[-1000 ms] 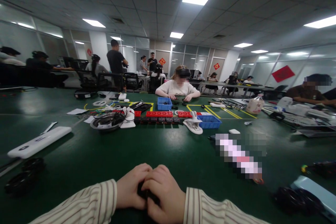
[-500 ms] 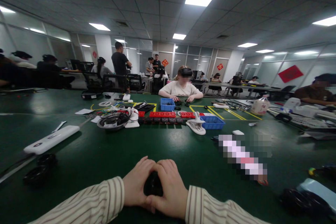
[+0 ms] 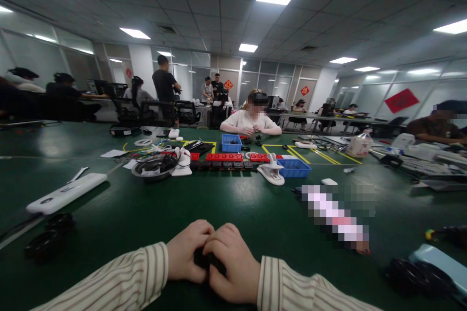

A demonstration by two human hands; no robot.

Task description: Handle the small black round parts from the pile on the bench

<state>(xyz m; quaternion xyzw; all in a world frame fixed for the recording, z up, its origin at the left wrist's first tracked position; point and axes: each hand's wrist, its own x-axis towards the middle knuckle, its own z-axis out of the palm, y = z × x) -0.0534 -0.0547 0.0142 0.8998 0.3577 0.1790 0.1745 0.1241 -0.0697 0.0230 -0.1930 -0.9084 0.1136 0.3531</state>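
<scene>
At the near edge of the green table, my left hand and my right hand curl together around a dark, rounded black object. The fingertips of both hands meet over its far side. Only a small part of it shows in the gap between the hands, so its kind cannot be made out. Both sleeves are cream with dark stripes. On the left lie two black rings, perhaps coiled cable, and farther right are similar black coils.
A white power strip lies on the left. Ahead stand a metal bowl of cables, red sockets, a white clip stand and blue bins. A blurred-out item lies on the right. Across the table sits a person.
Half a second ago the hands arched apart and showed more of the black object; now they have closed in over it again. The view has shifted slightly. The person opposite has raised their hands.
</scene>
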